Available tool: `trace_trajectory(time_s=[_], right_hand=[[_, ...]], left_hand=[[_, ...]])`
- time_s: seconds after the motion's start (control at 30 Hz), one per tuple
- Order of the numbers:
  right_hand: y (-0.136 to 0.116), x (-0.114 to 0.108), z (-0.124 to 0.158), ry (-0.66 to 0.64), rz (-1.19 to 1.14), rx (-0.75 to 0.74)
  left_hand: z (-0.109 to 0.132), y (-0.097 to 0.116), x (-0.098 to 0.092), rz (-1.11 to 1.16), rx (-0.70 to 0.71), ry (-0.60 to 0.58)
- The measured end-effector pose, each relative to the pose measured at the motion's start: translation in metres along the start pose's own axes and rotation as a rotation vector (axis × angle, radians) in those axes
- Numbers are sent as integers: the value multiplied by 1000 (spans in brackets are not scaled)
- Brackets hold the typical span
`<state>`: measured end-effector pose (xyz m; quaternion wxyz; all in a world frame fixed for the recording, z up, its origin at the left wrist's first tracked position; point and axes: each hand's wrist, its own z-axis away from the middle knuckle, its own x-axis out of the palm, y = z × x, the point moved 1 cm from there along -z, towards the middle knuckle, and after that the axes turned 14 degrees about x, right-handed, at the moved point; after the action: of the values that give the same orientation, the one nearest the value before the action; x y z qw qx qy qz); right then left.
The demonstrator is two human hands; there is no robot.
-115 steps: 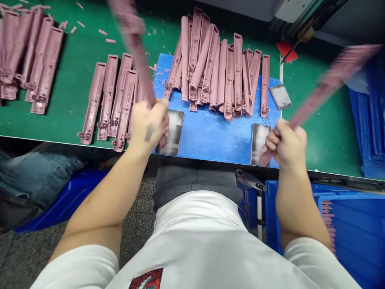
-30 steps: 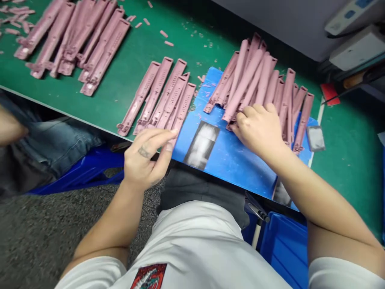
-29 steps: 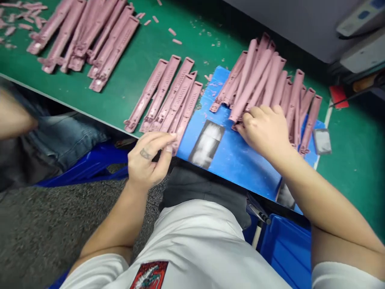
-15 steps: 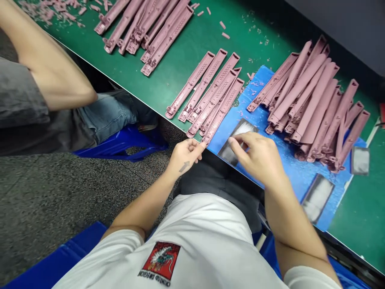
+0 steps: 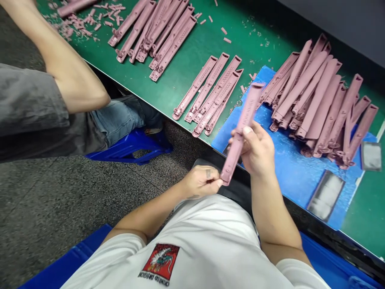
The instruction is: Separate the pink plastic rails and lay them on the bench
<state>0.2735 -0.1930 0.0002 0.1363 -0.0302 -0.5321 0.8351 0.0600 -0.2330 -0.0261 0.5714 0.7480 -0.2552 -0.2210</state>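
Observation:
I hold one long pink plastic strip [image 5: 244, 120] tilted up over the table's front edge. My right hand [image 5: 257, 150] grips it around the middle. My left hand [image 5: 201, 181] pinches its lower end with thumb and fingertips. A row of like pink strips [image 5: 212, 94] lies side by side on the green table [image 5: 180, 76], just left of the blue mat [image 5: 288, 176]. A larger heap of pink strips [image 5: 319, 104] rests on the far part of that mat.
Another group of pink strips [image 5: 156, 30] and several small pink offcuts [image 5: 81, 24] lie at the far left. A co-worker's arm [image 5: 57, 68] and knee are at left. Grey pads [image 5: 326, 194] lie on the mat. Blue bins stand below.
My hands earlier held nothing at the table edge; now both hold one pink strip lifted off the row. The view has swung left, showing the co-worker.

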Motion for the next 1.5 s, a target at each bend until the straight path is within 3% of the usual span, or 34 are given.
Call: trace_trajectory(time_s=[0.07,0.1,0.17,0.27,0.37,0.47,0.63,0.73,0.8,0.87,0.97,1.07,1.13,1.23,1.37,1.5], right_hand=[[-10,-9,6,21,-144,-40],[-16,-17,10,65,-196,-97],[-29,-37,22,186,-275,-278],[-41,-74,45,385,-285,-551],[-40,-106,67,563,-151,-649],[-32,-133,86,688,-69,-648],[-14,-169,99,832,-113,-749],[-4,-181,97,697,-146,-740],[-1,-188,93,565,-148,-662],[-4,-200,90,537,-149,-637],[-12,-230,91,775,-93,-718],[-13,-260,101,995,90,-620],[-7,-273,106,959,86,-564],[2,-287,101,805,-157,-610],[3,-293,91,818,-480,-586],[-5,-279,103,808,-451,-516]], left_hand=[[-13,9,-6,-105,93,-197],[-23,13,-12,-179,115,-225],[-51,14,-27,-399,151,-132],[-106,-7,-52,-796,198,149],[-157,-45,-69,-983,153,172],[-183,-71,-88,-972,91,143],[-189,-73,-115,-589,232,277],[-184,-68,-98,-285,388,382],[-180,-62,-72,-147,424,388],[-179,-55,-43,-64,418,381],[-186,-44,-9,9,480,412],[-194,-35,12,48,601,383],[-194,-27,21,48,577,348],[-192,-16,28,54,360,301],[-196,-17,26,162,279,451],[-202,-25,24,121,174,495]])
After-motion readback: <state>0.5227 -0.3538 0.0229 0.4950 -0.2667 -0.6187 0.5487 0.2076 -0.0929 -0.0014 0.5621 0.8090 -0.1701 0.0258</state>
